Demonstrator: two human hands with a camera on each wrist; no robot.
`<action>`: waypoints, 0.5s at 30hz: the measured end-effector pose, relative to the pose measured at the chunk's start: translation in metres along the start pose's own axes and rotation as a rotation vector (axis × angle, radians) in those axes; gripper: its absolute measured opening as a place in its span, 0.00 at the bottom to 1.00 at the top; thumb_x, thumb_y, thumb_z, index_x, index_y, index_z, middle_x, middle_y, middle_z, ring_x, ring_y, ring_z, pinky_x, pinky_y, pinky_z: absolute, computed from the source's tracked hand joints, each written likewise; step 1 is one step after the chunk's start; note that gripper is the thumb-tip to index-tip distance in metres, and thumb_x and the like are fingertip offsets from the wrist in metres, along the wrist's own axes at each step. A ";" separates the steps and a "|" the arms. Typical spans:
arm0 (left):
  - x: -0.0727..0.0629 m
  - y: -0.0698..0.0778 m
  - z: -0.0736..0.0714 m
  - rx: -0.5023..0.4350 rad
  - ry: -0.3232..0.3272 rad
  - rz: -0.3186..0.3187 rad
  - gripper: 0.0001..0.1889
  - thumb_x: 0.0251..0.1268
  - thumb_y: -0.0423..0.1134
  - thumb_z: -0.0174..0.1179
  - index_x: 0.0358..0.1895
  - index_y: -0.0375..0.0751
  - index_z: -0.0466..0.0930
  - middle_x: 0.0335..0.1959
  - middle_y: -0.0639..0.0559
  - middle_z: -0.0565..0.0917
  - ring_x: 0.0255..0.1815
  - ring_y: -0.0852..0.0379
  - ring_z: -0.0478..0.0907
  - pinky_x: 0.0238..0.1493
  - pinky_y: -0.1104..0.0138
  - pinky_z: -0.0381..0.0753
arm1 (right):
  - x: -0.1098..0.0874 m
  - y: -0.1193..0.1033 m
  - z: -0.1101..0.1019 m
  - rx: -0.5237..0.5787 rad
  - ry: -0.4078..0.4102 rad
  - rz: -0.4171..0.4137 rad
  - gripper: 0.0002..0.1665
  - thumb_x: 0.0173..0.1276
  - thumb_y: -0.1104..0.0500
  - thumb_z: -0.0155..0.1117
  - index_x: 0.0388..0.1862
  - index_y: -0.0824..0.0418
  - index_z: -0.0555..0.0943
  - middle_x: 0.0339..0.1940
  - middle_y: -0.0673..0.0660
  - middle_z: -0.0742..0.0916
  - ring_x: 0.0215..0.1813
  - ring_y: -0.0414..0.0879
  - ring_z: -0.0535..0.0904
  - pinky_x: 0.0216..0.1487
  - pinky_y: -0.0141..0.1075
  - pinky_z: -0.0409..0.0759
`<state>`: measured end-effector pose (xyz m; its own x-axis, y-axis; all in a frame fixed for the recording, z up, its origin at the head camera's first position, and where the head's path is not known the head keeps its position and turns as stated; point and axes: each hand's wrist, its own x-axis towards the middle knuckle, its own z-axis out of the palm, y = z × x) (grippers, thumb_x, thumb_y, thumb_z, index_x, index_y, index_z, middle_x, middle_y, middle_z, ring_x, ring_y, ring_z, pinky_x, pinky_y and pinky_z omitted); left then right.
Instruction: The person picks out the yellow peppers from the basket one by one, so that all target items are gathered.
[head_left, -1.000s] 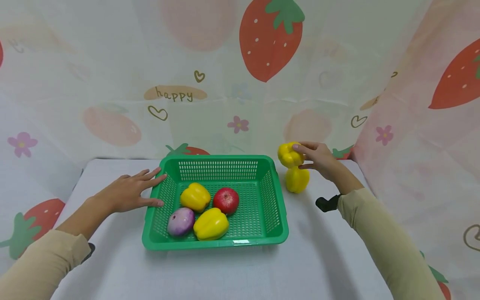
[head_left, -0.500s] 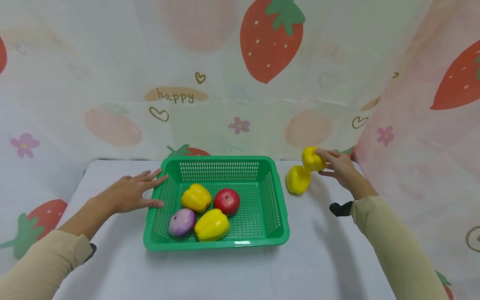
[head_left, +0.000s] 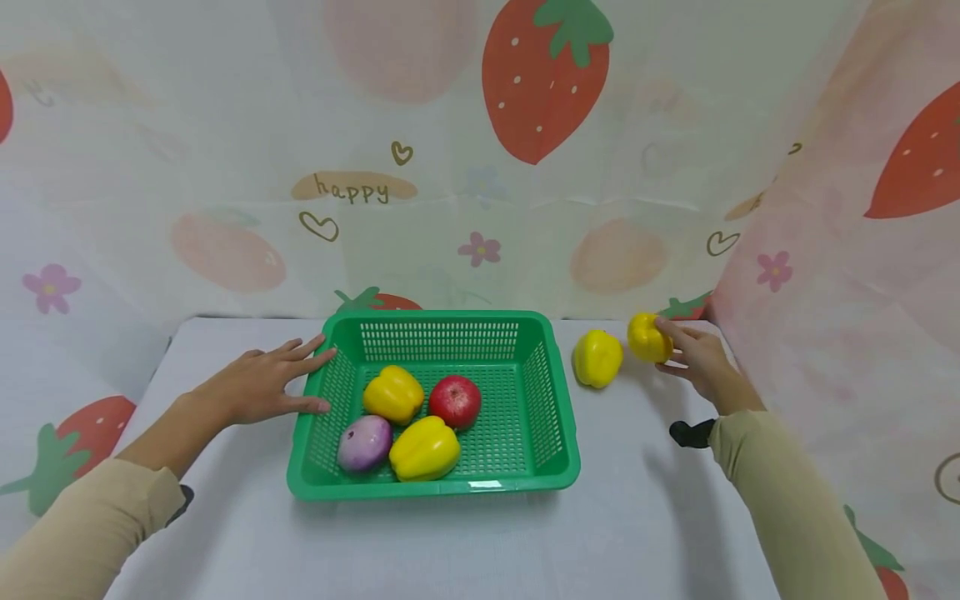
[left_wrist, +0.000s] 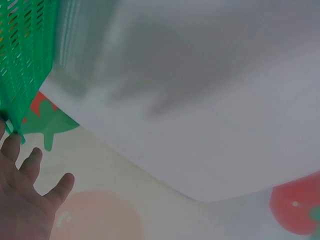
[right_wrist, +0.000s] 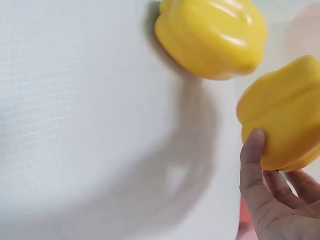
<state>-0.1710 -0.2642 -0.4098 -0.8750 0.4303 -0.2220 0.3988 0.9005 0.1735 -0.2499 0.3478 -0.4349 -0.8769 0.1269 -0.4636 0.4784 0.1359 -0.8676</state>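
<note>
My right hand (head_left: pixel 701 358) grips a yellow bell pepper (head_left: pixel 649 337) between thumb and fingers near the table's back right corner. In the right wrist view the held bell pepper (right_wrist: pixel 285 115) shows at the right edge, thumb across its side. A second yellow bell pepper (head_left: pixel 597 358) lies on the table between it and the green basket (head_left: pixel 566 417). Spread and straight, the fingers of my left hand (head_left: pixel 258 387) rest on the basket's left rim. Inside the basket lie two yellow bell peppers (head_left: pixel 424 449), a red pomegranate-like fruit (head_left: pixel 455 402) and a purple, round onion-like vegetable (head_left: pixel 364 443).
The white table (head_left: pixel 480 550) ends at a back edge just behind the basket. A strawberry-printed cloth (head_left: pixel 420 100) hangs behind it and along the right side.
My right hand has carried its bell pepper to the right and lower, away from above the other pepper beside the basket. The left hand stays on the rim.
</note>
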 end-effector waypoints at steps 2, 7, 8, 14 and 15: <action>0.000 0.000 0.000 -0.001 0.001 0.001 0.48 0.60 0.73 0.55 0.77 0.46 0.60 0.79 0.39 0.56 0.75 0.30 0.55 0.65 0.29 0.57 | 0.001 0.005 -0.001 0.015 0.003 0.012 0.58 0.63 0.34 0.66 0.79 0.66 0.56 0.60 0.56 0.70 0.56 0.50 0.73 0.64 0.46 0.75; 0.000 0.001 0.001 -0.005 -0.003 -0.005 0.48 0.60 0.72 0.55 0.77 0.46 0.60 0.79 0.39 0.56 0.75 0.30 0.54 0.65 0.29 0.57 | 0.004 0.015 0.001 0.025 0.010 0.021 0.58 0.64 0.35 0.65 0.79 0.66 0.54 0.62 0.58 0.70 0.54 0.48 0.75 0.64 0.47 0.75; 0.000 0.001 0.001 -0.008 -0.003 -0.008 0.48 0.60 0.72 0.56 0.77 0.47 0.60 0.79 0.39 0.56 0.75 0.30 0.54 0.65 0.29 0.57 | 0.004 0.017 0.002 0.025 0.011 0.024 0.58 0.65 0.35 0.65 0.80 0.66 0.54 0.64 0.59 0.69 0.55 0.49 0.74 0.64 0.47 0.75; 0.000 0.000 0.001 -0.007 -0.005 -0.013 0.48 0.60 0.72 0.56 0.77 0.47 0.59 0.79 0.39 0.56 0.75 0.29 0.54 0.65 0.29 0.57 | 0.005 0.026 0.003 0.044 0.011 0.061 0.57 0.68 0.36 0.62 0.80 0.67 0.49 0.77 0.65 0.60 0.63 0.53 0.70 0.66 0.46 0.72; 0.001 0.000 0.001 -0.006 -0.006 -0.013 0.48 0.60 0.72 0.56 0.77 0.47 0.59 0.79 0.39 0.56 0.75 0.29 0.54 0.65 0.29 0.57 | 0.006 0.027 0.003 0.049 0.006 0.069 0.56 0.69 0.36 0.61 0.80 0.67 0.49 0.78 0.66 0.58 0.65 0.54 0.69 0.67 0.46 0.72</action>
<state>-0.1711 -0.2638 -0.4112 -0.8783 0.4189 -0.2304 0.3858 0.9056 0.1761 -0.2419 0.3496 -0.4617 -0.8418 0.1403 -0.5212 0.5342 0.0782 -0.8417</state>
